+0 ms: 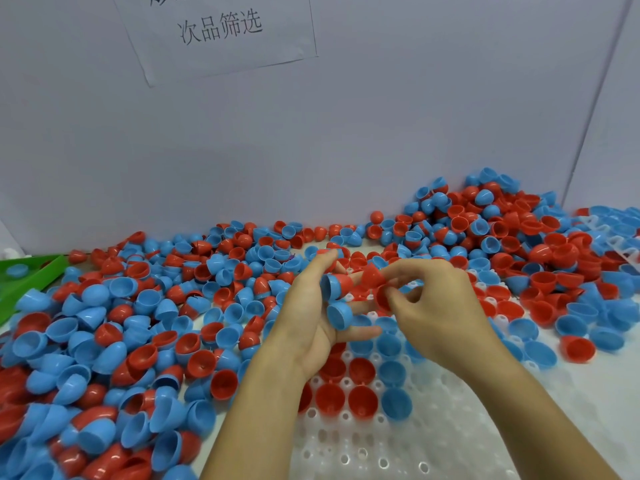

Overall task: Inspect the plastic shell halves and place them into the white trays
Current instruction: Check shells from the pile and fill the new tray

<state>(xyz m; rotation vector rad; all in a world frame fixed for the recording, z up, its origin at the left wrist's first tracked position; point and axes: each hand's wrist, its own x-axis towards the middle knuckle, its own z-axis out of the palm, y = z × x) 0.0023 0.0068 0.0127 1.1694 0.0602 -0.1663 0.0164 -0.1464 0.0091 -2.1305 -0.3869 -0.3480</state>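
Step in hand: judged from the hands, checking a few shell halves above the tray before seating them in its cups.
Left hand [311, 306]: palm turned up over the far end of the white tray [450, 427], fingers spread and nearly straight, so a wide grip; it carries a blue shell half [339, 315] and a joined blue-and-red pair [337, 285] on its fingers.
Right hand [433, 306]: a narrow grip, thumb and fingertips pinching a red shell half [372, 277] just beside the left fingers; a second red piece sits under its thumb, though how it is held is hard to tell.
Shell halves: most lie loose in a red and blue heap [138, 323] across the counter, to the left, along the wall and to the right.
Tray: a block of cups near the hands is filled, red halves [362, 398] and blue ones [394, 403], open side up; the near cups are bare.
Green bin [27, 275]: at the far left edge with a blue half inside; its purpose is unclear.
Doing it well: turn the red half so rim and inside face the eyes, look for cracks or flash, then set it open side up in the next free cup beside the filled ones.
Care: keep the left palm level so its pieces do not roll off; the joined pair likely needs pulling apart first.
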